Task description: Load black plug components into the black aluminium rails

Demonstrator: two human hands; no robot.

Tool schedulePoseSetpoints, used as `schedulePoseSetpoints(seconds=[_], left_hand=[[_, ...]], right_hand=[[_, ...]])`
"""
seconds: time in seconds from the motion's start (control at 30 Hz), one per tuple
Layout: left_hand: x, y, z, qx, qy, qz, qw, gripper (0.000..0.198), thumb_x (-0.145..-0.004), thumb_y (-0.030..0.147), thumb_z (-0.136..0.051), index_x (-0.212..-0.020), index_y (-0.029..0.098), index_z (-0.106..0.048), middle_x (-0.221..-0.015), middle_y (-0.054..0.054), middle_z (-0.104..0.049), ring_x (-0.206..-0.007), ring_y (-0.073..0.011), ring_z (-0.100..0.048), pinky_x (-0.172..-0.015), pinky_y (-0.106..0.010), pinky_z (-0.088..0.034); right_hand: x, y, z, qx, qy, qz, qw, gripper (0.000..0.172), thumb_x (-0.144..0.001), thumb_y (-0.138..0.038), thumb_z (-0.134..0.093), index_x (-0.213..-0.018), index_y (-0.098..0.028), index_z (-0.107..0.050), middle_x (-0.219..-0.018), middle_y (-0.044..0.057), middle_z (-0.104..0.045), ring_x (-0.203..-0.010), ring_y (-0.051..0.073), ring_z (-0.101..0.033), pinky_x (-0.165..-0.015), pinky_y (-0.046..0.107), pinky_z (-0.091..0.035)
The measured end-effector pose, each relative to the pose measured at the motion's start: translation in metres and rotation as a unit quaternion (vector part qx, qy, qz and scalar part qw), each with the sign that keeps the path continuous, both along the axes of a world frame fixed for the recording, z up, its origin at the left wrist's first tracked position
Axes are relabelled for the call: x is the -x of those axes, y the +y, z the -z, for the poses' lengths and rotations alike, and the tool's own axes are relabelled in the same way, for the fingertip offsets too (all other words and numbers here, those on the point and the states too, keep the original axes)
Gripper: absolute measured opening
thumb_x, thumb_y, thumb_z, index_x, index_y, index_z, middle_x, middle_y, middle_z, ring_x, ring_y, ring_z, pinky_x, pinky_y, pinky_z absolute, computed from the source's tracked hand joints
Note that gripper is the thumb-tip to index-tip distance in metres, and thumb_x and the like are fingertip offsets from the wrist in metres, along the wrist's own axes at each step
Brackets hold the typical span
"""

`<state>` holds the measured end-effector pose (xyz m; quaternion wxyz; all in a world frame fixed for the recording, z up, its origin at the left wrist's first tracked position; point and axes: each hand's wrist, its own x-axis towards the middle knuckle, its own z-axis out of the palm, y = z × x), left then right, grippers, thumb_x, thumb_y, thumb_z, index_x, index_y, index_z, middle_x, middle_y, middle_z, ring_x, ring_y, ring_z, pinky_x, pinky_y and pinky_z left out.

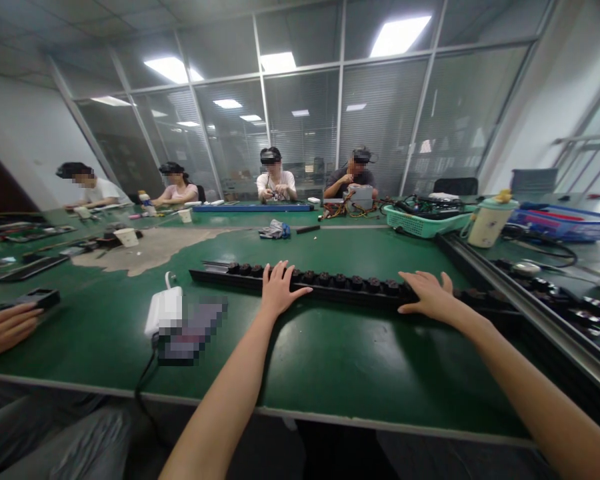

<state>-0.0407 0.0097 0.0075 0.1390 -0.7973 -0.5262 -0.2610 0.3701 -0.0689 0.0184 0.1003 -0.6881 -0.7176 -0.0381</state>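
Note:
A long black strip (350, 287) with a row of several round black socket-like parts lies across the green table in front of me. My left hand (279, 293) rests over its left half, fingers spread across the row and thumb stretched to the right along the near side. Toward the right end, my right hand (427, 297) lies over the strip, fingers apart and pointing left, thumb by the near edge. Both palms cover part of the strip. Its right end runs into a dark area beside a long metal-edged rail (545, 313).
A white adapter (164, 312) with a cable and a blurred phone-like item (193, 333) lie left. Another person's hand (7, 330) is at the far left. A green basket (425, 223), bottle (489, 220) and blue basket (570, 223) stand back right. Several people sit across.

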Motion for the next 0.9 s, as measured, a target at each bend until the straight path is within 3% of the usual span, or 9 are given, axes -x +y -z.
schedulePoseSetpoints(seconds=[0.1, 0.23, 0.63, 0.73, 0.9], left_hand=[[-0.002, -0.001, -0.003, -0.001, 0.006, -0.004, 1.000, 0.074, -0.087, 0.076, -0.055, -0.138, 0.023, -0.060, -0.148, -0.015, -0.057, -0.142, -0.0324, -0.046, -0.128, -0.052, -0.014], [-0.004, -0.002, -0.011, -0.004, 0.030, -0.007, 1.000, 0.075, -0.085, 0.081, -0.053, -0.131, 0.023, -0.064, -0.139, -0.014, -0.062, -0.131, -0.0333, -0.053, -0.123, -0.050, -0.022], [0.026, 0.017, -0.017, -0.005, 0.063, -0.055, 0.997, 0.075, -0.087, 0.082, -0.048, -0.129, 0.023, -0.065, -0.137, -0.014, -0.062, -0.127, -0.0325, -0.054, -0.119, -0.047, -0.025], [0.035, 0.021, -0.016, -0.009, 0.066, -0.060, 0.996, 0.079, -0.086, 0.084, -0.045, -0.129, 0.021, -0.064, -0.136, -0.015, -0.062, -0.126, -0.0335, -0.054, -0.117, -0.048, -0.027], [0.050, 0.026, -0.017, -0.011, 0.062, -0.078, 0.995, 0.080, -0.087, 0.086, -0.041, -0.126, 0.021, -0.066, -0.136, -0.016, -0.063, -0.125, -0.0347, -0.054, -0.113, -0.049, -0.028]], right_hand=[[-0.008, 0.001, 0.006, 0.014, 0.002, -0.044, 0.999, 0.074, -0.074, -0.048, -0.074, -0.144, -0.035, -0.056, -0.143, 0.013, -0.062, -0.138, 0.041, -0.050, -0.120, 0.072, -0.013], [-0.007, 0.005, -0.001, 0.022, 0.001, -0.065, 0.998, 0.063, -0.077, -0.048, -0.073, -0.137, -0.032, -0.062, -0.136, 0.013, -0.066, -0.134, 0.040, -0.054, -0.120, 0.070, -0.012], [0.030, 0.040, -0.011, 0.036, 0.003, -0.078, 0.996, 0.062, -0.084, -0.045, -0.072, -0.142, -0.030, -0.058, -0.141, 0.014, -0.062, -0.136, 0.037, -0.052, -0.119, 0.068, -0.017], [0.038, 0.050, -0.012, 0.036, 0.003, -0.079, 0.996, 0.064, -0.085, -0.044, -0.072, -0.145, -0.027, -0.056, -0.145, 0.015, -0.059, -0.135, 0.037, -0.052, -0.116, 0.067, -0.024], [0.052, 0.067, -0.017, 0.043, -0.002, -0.105, 0.994, 0.068, -0.085, -0.045, -0.073, -0.147, -0.024, -0.054, -0.146, 0.016, -0.057, -0.134, 0.036, -0.053, -0.107, 0.051, -0.044]])
